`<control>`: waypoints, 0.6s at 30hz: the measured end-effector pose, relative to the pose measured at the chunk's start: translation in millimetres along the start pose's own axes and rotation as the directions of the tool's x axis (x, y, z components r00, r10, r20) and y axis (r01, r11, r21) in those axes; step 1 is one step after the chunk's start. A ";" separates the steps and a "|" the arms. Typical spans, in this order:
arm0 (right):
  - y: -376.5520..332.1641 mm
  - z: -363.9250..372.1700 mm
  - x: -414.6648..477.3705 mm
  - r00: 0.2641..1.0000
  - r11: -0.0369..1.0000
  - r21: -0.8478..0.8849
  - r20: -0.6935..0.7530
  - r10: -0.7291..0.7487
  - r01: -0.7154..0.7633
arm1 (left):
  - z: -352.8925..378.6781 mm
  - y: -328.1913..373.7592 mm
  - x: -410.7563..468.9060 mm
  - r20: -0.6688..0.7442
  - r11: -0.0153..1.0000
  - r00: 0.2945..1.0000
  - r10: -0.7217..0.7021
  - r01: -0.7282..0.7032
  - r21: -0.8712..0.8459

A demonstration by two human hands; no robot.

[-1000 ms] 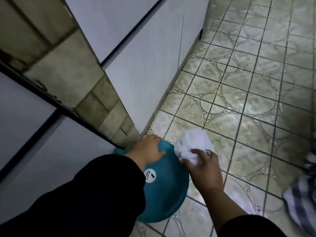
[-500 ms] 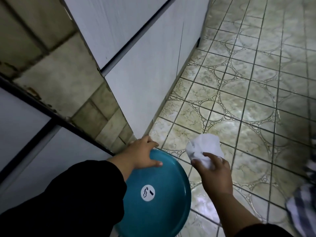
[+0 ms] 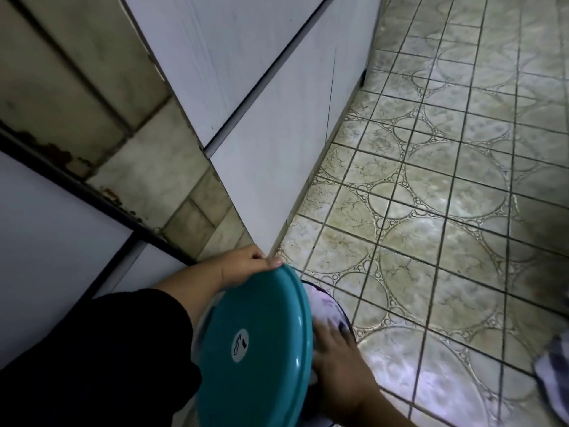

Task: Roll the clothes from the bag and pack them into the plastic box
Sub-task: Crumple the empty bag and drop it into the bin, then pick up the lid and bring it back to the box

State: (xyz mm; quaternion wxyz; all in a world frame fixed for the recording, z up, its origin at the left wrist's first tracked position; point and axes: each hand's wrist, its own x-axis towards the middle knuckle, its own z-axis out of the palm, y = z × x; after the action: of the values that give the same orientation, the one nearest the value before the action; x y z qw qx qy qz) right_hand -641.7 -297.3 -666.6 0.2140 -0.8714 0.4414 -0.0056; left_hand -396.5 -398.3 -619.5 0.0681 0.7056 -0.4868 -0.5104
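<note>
Since half a second ago: the teal lid [image 3: 255, 349] has swung up, tilted steeply on edge. The right hand [image 3: 335, 355] has dropped from mid-air down behind it, and the white garment [image 3: 321, 303] has gone with it into the plastic box [image 3: 346, 315].

Left hand [image 3: 246, 266] grips the lid's top rim, thumb over the front edge, fingers hidden behind. Round white sticker [image 3: 240, 345] on the lid faces me. The lid hides most of the box; only a dark arc of rim shows to its right.

Right hand lies on the garment inside the box, palm down. Fingers look mostly straight, pressing rather than pinching, though it's blurred. The garment sits low in the opening, touching the hand.

Handling, my read:
- Garment is soft, light and squashy, and it will spring loose if let go early. Push flat on the middle of the bundle, don't pull at a corner.
- Lid is stiff, light, smooth plastic and could slip. An edge grip at the rim suits it.
- Box looks rigid, so brace it by the rim.

Also here:
- Striped cloth [image 3: 554, 365] on the tiled floor [image 3: 431, 211] at the far right, well apart from the box. Probably next to roll.
- White cabinet panels [image 3: 261, 103] on the left.
</note>
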 end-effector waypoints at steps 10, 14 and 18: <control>64.2 -19.7 -9.7 0.920 0.920 0.048 -0.040 0.390 -0.388 | 70.2 17.2 6.2 -0.077 0.946 0.995 -0.066 0.087 0.313; 90.3 -41.4 -5.8 0.846 0.855 0.088 -0.122 0.519 -0.511 | 103.4 15.0 5.6 -0.022 0.795 0.993 -0.120 0.109 0.596; 89.7 -77.6 11.6 0.838 0.859 0.209 -0.205 0.506 -0.467 | 92.6 42.3 -8.6 0.043 0.784 0.986 -0.159 0.100 0.613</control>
State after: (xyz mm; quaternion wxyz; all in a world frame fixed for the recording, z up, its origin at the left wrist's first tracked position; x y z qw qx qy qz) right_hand -718.9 -381.3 -632.1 0.2154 -0.7035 0.6705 -0.0951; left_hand -495.4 -376.5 -632.2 -0.2201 0.6974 -0.5779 -0.3621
